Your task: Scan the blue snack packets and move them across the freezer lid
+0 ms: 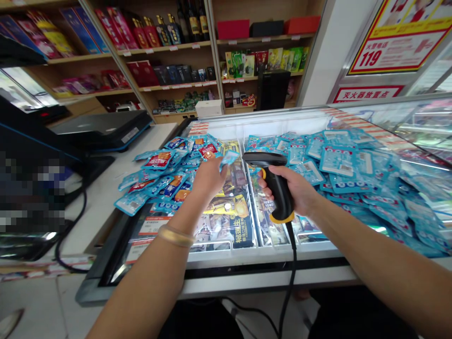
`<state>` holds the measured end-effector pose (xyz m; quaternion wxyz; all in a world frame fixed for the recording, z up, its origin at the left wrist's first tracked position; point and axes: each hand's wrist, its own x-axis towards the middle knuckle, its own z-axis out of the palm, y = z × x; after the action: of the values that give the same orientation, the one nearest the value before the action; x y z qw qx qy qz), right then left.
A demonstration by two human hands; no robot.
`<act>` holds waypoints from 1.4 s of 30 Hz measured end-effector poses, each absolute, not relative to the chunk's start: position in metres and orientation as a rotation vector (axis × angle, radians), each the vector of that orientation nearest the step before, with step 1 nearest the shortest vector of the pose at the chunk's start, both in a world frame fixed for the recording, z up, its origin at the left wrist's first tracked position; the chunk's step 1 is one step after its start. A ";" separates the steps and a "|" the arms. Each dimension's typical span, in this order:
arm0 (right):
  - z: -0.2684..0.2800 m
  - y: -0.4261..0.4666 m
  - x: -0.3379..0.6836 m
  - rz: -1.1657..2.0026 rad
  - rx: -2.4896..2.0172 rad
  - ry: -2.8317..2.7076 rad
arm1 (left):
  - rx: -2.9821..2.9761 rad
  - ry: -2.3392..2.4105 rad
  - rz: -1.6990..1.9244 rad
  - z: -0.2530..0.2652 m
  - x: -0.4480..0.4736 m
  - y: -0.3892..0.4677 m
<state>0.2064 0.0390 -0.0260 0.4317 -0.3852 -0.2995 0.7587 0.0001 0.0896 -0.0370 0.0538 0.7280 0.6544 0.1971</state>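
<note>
My left hand (211, 173) is closed on a small blue snack packet (229, 159), which it holds up in front of the scanner's head. In my right hand (287, 186) is a black and yellow barcode scanner (278, 188), its nose pointing left toward that packet and its cable hanging down. To the left lies a heap of blue packets (158, 160), several with red or dark blue fronts showing. A larger pile of blue packets (339, 160) spreads on the right, many with their barcode backs up. Both heaps rest on the freezer's glass top.
Below the glass, the chest freezer (247, 254) holds wrapped ice creams in white wire baskets. A counter (141, 146) at left carries a black scale (106, 127) and a dark screen device. Stocked shelves (169, 47) stand behind. The scanner cable (292, 263) runs over the freezer's front edge.
</note>
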 end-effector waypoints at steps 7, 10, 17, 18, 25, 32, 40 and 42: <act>-0.024 0.036 0.207 1.899 -0.938 -0.758 | 1.165 1.398 1.056 -0.036 0.002 0.087; -0.025 0.036 0.208 1.892 -0.951 -0.759 | 1.205 1.381 1.016 -0.035 0.004 0.084; -0.026 0.037 0.206 1.892 -0.948 -0.772 | 1.907 1.611 0.893 -0.036 0.007 0.081; -0.026 0.037 0.206 1.892 -0.954 -0.770 | 1.974 1.623 0.879 -0.036 0.007 0.082; -0.028 0.038 0.206 1.900 -0.929 -0.797 | 2.110 1.649 0.858 -0.039 0.007 0.082; -0.027 0.040 0.206 1.923 -0.834 -0.806 | 2.046 1.702 0.941 -0.044 0.008 0.086; 0.004 0.033 0.255 1.707 -0.749 -0.714 | 1.817 1.410 1.203 -0.021 0.059 0.094; 0.009 0.028 0.283 1.606 -0.749 -0.714 | 1.857 1.345 1.177 -0.010 0.089 0.095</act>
<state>0.2827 0.0283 0.0093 0.5772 -0.3202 -0.3052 0.6864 0.0889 0.0947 -0.0101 0.2784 0.6918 0.5014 0.4387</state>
